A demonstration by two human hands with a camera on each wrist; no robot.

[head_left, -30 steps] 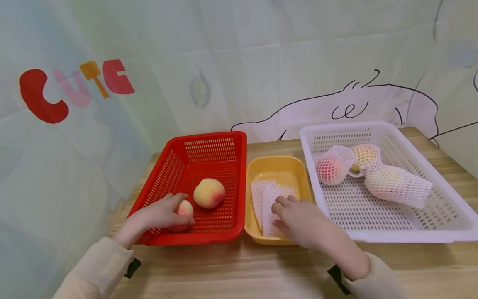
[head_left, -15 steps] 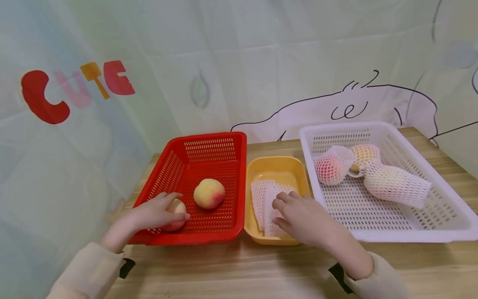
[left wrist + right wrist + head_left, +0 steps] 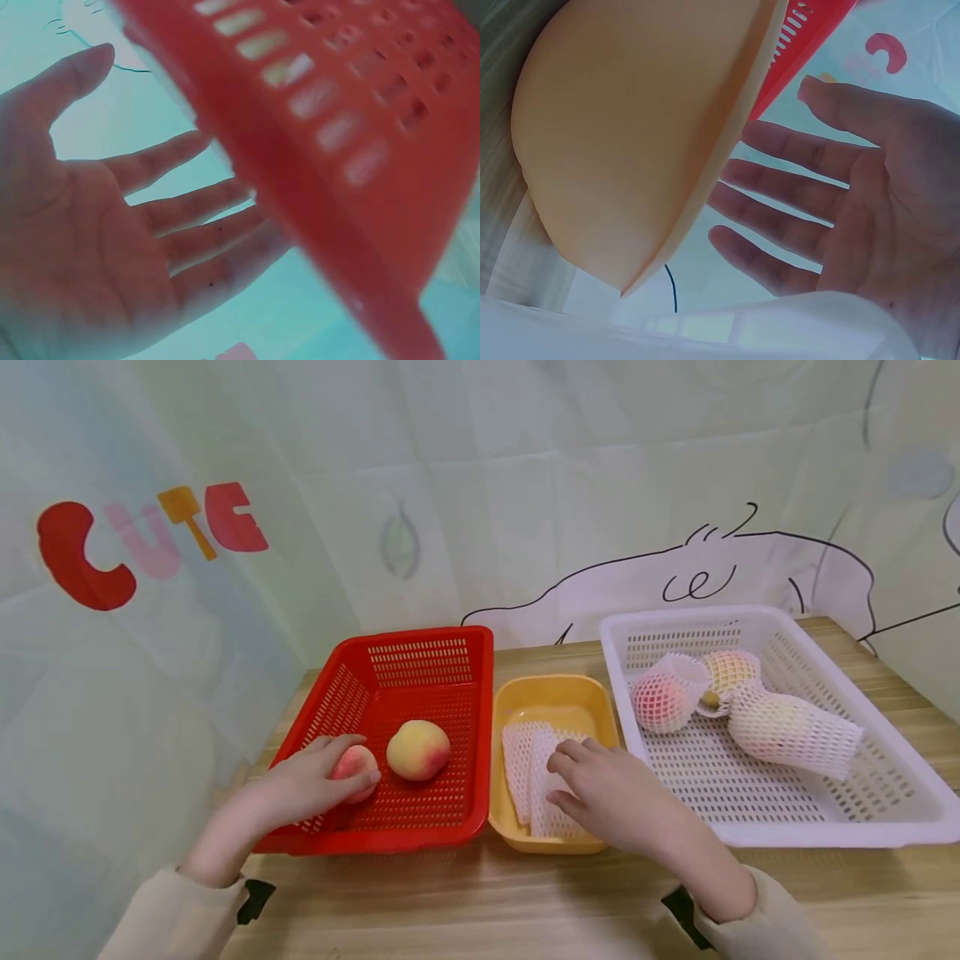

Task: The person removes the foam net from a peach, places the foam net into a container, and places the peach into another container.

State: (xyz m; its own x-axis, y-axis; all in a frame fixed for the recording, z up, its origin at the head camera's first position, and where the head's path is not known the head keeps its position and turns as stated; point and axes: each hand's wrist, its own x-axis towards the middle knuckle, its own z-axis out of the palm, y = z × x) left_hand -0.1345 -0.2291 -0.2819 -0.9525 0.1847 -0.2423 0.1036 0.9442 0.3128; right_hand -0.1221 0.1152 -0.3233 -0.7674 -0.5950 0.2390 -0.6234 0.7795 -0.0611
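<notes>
Left hand [image 3: 303, 781] bared past the wrist, pale cream left sleeve [image 3: 174, 914] worn behind it, angular black left tab [image 3: 256, 900] seen on its thumb side, right hand [image 3: 611, 792] likewise bared, matching right sleeve [image 3: 765, 922] worn behind, black right tab [image 3: 684, 916] seen thumb-side

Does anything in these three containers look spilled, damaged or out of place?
Nothing looks spilled or plainly damaged. The one slight oddity is in the white basket: the foam net around the rightmost fruit runs well past it, leaving a long tail.

From here, the left hand [image 3: 298, 783] has moved left; the peach [image 3: 352, 763] by its thumb has shifted left and slightly farther, showing pinker.
</notes>
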